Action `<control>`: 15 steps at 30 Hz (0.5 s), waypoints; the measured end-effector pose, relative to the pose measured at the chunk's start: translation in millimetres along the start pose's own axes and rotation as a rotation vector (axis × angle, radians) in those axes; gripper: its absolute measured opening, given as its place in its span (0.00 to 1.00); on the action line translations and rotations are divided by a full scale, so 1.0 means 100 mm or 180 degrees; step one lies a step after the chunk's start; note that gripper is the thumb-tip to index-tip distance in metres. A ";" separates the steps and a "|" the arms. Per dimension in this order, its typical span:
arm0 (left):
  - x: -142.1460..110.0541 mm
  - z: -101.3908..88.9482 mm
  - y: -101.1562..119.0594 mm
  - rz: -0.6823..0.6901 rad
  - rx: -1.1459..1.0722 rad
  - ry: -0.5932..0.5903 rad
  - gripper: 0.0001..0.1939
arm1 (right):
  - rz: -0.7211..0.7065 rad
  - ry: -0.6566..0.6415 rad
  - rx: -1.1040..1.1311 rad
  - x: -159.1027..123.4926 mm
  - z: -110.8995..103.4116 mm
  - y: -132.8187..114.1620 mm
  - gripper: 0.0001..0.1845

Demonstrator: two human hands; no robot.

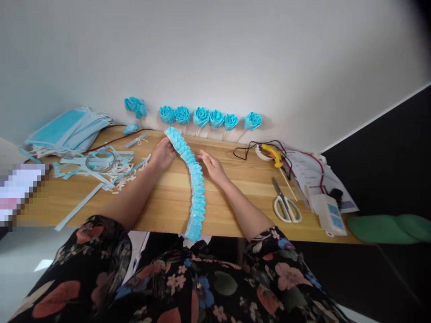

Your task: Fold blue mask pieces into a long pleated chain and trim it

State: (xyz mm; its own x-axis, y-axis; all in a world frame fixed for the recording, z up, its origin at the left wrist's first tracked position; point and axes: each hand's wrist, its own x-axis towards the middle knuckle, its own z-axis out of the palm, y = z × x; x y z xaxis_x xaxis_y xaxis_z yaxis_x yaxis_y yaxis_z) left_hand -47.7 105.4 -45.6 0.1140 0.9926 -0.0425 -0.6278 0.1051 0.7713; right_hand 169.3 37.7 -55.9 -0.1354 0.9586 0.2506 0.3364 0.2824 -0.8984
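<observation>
A long pleated light-blue strip (pixel 197 184) curves from the middle of the table toward my body, its lower end reaching over the front edge. My left hand (pixel 163 154) is closed at the strip's upper end, its fingertips partly behind the folds. On the other side, my right hand (pixel 213 167) is beside the strip, palm inward and fingers stretched out. Whether those fingertips touch the folds I cannot tell.
Several blue flowers on sticks (pixel 202 116) lean along the wall. Face masks (pixel 63 130) are stacked left, with cut strips and a wire coil (pixel 100 161) before them. A yellow glue gun (pixel 274 154), scissors (pixel 286 204) and a power strip (pixel 332 215) lie right.
</observation>
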 end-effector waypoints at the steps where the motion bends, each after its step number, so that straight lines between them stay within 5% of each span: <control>1: 0.00 0.00 0.00 -0.0023 0.0003 -0.0024 0.13 | 0.0007 -0.0026 -0.0074 0.00 0.00 -0.01 0.39; 7: -0.01 0.03 0.00 -0.0142 0.0089 -0.0057 0.15 | 0.0093 -0.0074 -0.0270 -0.01 -0.01 -0.05 0.37; 15: -0.18 0.13 0.04 -0.0386 0.0048 -0.0640 0.23 | 0.0066 0.0024 -0.0113 -0.02 0.01 -0.07 0.40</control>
State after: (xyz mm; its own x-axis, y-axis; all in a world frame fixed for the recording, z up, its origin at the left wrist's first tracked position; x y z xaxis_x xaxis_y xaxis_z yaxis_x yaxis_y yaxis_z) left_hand -41.8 87.3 -33.6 0.3400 0.9404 -0.0092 -0.5887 0.2205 0.7777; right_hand 166.3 33.8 -50.0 -0.1211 0.9645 0.2349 0.3720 0.2635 -0.8900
